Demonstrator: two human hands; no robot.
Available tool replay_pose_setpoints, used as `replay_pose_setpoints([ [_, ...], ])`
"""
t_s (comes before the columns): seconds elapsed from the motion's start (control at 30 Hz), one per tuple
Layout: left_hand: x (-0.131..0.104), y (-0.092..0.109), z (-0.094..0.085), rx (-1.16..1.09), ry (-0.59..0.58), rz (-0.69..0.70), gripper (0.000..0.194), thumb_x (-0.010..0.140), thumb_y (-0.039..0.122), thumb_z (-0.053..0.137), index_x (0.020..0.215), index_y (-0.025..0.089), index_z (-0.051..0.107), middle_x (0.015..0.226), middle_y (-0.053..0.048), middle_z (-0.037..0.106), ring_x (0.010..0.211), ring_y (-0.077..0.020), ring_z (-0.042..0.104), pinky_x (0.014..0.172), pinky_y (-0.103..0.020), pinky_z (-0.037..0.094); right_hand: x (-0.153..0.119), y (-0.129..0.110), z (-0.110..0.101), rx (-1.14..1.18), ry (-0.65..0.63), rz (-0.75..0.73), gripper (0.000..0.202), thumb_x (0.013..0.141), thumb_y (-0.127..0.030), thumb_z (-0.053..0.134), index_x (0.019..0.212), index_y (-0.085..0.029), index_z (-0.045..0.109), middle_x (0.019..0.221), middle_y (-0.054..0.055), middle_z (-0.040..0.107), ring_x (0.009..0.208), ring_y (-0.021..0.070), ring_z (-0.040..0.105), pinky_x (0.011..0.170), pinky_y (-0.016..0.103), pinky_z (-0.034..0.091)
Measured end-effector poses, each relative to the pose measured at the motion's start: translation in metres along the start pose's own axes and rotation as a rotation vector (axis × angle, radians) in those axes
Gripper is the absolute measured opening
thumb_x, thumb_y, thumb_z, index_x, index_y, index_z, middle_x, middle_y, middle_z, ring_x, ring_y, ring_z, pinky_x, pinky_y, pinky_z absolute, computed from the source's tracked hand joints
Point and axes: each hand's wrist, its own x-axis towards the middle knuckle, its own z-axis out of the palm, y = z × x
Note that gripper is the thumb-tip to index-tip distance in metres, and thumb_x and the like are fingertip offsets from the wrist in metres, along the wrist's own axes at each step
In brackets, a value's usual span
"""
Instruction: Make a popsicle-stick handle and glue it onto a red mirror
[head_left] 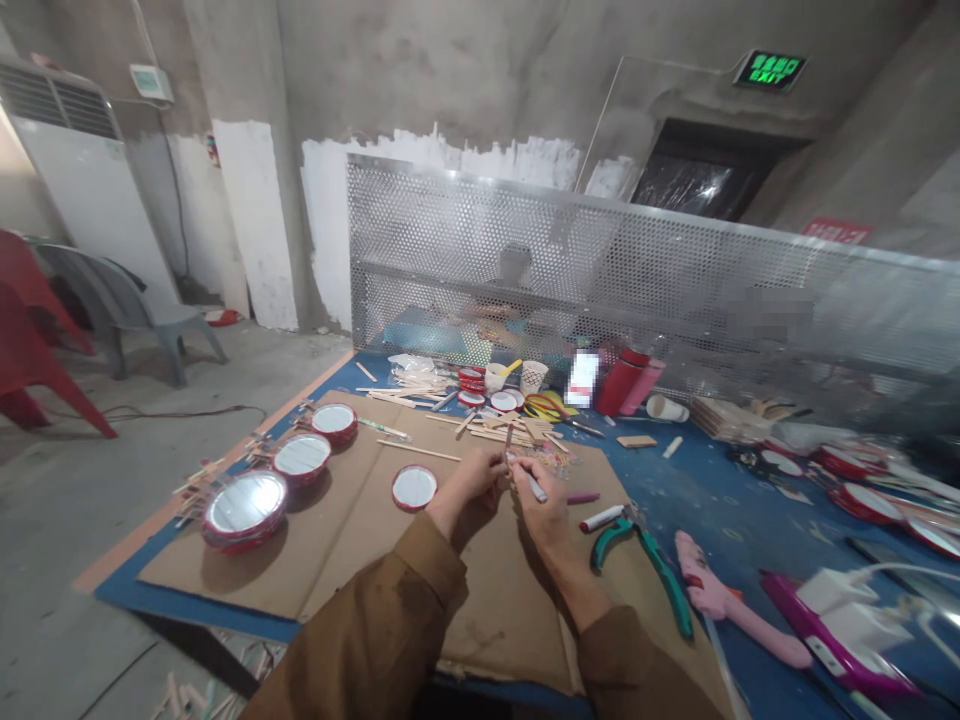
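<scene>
Over the brown cardboard (345,530), my two hands are close together. In my right hand (545,515) is a white marker pen (537,487), its tip end pointing toward my left hand. The fingers of my left hand (480,480) are pinched on a thin wooden stick (510,436) that pokes up between the hands. Part of the stick is hidden by my fingers. Left of my left hand lies a round red-rimmed disc (414,487) with a pale face. A purple pen (583,498) and a white marker with a red end (601,518) lie right of my right hand.
Green-handled pliers (660,570), a pink glue gun (731,600) and a purple power strip (832,640) lie at right. Three red drum-like pieces (244,505) stand along the left edge. Loose sticks, cups and red bottles (622,380) sit at the back, before a perforated metal screen (465,230).
</scene>
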Motion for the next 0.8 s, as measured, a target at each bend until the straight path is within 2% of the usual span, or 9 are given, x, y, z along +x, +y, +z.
replay_pose_setpoints([
  [0.13, -0.003, 0.006, -0.001, 0.020, 0.007, 0.003, 0.017, 0.080, 0.027, 0.055, 0.082, 0.013, 0.065, 0.061, 0.002, 0.053, 0.054, -0.0097, 0.045, 0.051, -0.020, 0.035, 0.000, 0.002, 0.001, -0.002, 0.002, -0.004, 0.027, 0.089, -0.041, 0.053, 0.085, -0.021, 0.070, 0.085, 0.008, 0.074, 0.079, 0.0237, 0.067, 0.076, 0.035, 0.055],
  [0.3, -0.005, 0.009, 0.001, -0.044, 0.004, -0.004, 0.011, 0.077, 0.024, 0.058, 0.076, 0.014, 0.062, 0.055, 0.004, 0.048, 0.051, -0.0081, 0.042, 0.049, -0.019, 0.033, -0.001, 0.000, 0.002, 0.000, -0.009, 0.015, 0.027, 0.089, -0.042, 0.053, 0.085, -0.021, 0.070, 0.084, 0.007, 0.075, 0.078, 0.0234, 0.067, 0.073, 0.034, 0.054],
  [0.47, -0.004, 0.007, 0.001, -0.058, 0.003, -0.032, 0.015, 0.078, 0.029, 0.060, 0.074, 0.014, 0.060, 0.054, 0.004, 0.049, 0.048, -0.0082, 0.043, 0.046, -0.019, 0.032, -0.001, 0.003, -0.001, -0.029, 0.003, 0.071, 0.029, 0.088, -0.043, 0.052, 0.084, -0.021, 0.070, 0.084, 0.008, 0.074, 0.078, 0.0230, 0.066, 0.074, 0.034, 0.051],
  [0.57, -0.004, 0.006, -0.001, -0.026, -0.010, -0.030, 0.016, 0.080, 0.029, 0.058, 0.074, 0.015, 0.059, 0.055, 0.003, 0.051, 0.049, -0.0086, 0.045, 0.047, -0.019, 0.033, -0.001, 0.009, -0.005, -0.076, 0.061, 0.136, 0.029, 0.088, -0.044, 0.052, 0.082, -0.020, 0.068, 0.082, 0.008, 0.073, 0.079, 0.0238, 0.065, 0.075, 0.034, 0.050],
  [0.63, -0.004, 0.005, -0.002, -0.002, -0.027, -0.046, 0.014, 0.081, 0.028, 0.056, 0.076, 0.015, 0.059, 0.055, 0.003, 0.051, 0.048, -0.0093, 0.047, 0.047, -0.020, 0.035, -0.001, 0.009, -0.007, -0.064, 0.088, 0.124, 0.029, 0.088, -0.044, 0.051, 0.082, -0.020, 0.067, 0.082, 0.008, 0.073, 0.080, 0.0239, 0.065, 0.077, 0.035, 0.050],
  [0.8, -0.001, 0.000, 0.000, 0.028, -0.027, -0.030, 0.011, 0.082, 0.022, 0.051, 0.076, 0.015, 0.057, 0.053, 0.004, 0.051, 0.046, -0.0094, 0.047, 0.048, -0.020, 0.037, -0.003, 0.000, -0.006, -0.001, 0.051, 0.099, 0.027, 0.090, -0.045, 0.056, 0.088, -0.020, 0.068, 0.090, 0.008, 0.073, 0.086, 0.0235, 0.065, 0.082, 0.035, 0.050],
])
